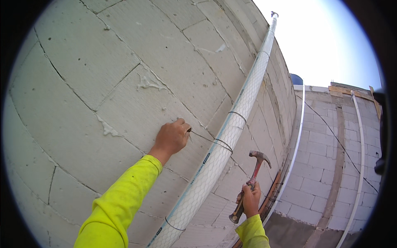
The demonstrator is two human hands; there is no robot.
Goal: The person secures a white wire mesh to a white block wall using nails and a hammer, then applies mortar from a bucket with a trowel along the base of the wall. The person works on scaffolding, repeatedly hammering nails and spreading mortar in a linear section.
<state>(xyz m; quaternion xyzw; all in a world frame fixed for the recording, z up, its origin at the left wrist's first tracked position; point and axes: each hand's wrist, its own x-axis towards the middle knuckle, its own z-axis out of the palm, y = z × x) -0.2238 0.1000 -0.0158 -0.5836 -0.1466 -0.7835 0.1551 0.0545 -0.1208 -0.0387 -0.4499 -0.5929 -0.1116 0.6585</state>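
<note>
- Left hand (173, 136) is up against the block wall (82, 82), fingers pinched together on the end of a thin tie wire (206, 137). Looks like sth small (a nail, prob.) is pressed to the block at the fingertips, but it's too small to tell for sure.
- The wire runs taut from that pinch to the white pipe (231, 128) and loops round it, so the pull keeps the pipe snug vs. the wall.
- The pipe climbs the wall at a slant, wrapped in hexagonal wire mesh (198, 186); more wire ties ring it above and below, touching the mesh.
- Right hand (250, 200) is low, well apart from the left, fist clamped round the handle of a claw hammer (252, 182). Head is up and away from the wall, i.e. held ready, not striking.
- Both arms are in bright yellow sleeves (120, 206).
- Further right, another block wall (326, 165) w/ thin white pipes, sky above.
</note>
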